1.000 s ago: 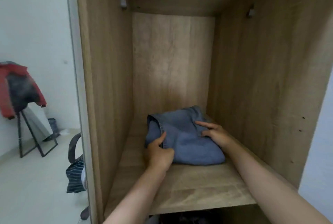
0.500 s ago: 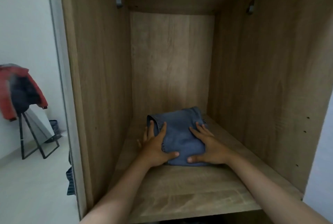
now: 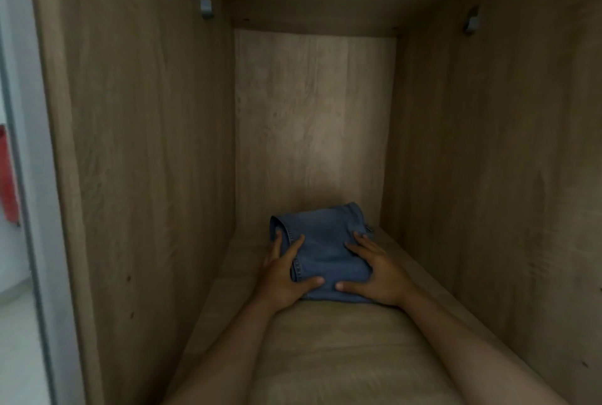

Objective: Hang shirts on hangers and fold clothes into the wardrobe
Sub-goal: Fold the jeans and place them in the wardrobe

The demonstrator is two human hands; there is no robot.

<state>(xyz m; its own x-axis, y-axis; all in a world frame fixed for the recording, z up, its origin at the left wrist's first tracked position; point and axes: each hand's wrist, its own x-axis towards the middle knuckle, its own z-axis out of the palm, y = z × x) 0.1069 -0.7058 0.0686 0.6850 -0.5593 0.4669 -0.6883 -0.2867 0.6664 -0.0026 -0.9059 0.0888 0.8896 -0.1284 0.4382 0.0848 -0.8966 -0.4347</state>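
Wooden wardrobe [image 3: 143, 144] walls close in on both sides, and its shelf [image 3: 335, 349] runs from the near edge back to a pale rear panel; at far left, outside, a strip of red cloth [image 3: 7, 176] hangs by a white wall. Left hand [image 3: 282, 274] lies flat along the left edge of the folded denim garment [image 3: 325, 248], fingers [image 3: 276, 243] straight and spread, thumb across the near edge. That garment sits on the shelf toward the back, near the rear panel but not visibly touching it, its longer side running front to back, a stitched seam down its left part. Right hand [image 3: 378, 274] rests likewise on the right edge, fingers [image 3: 358, 240] extended, thumb tip near the left thumb. Both palms press rather than grip. The garment lies directly ahead of both hands, equally near each, so any further push would go straight toward the rear panel; releasing it seems the likely next step. Two metal brackets [image 3: 206, 7] sit high on the side walls
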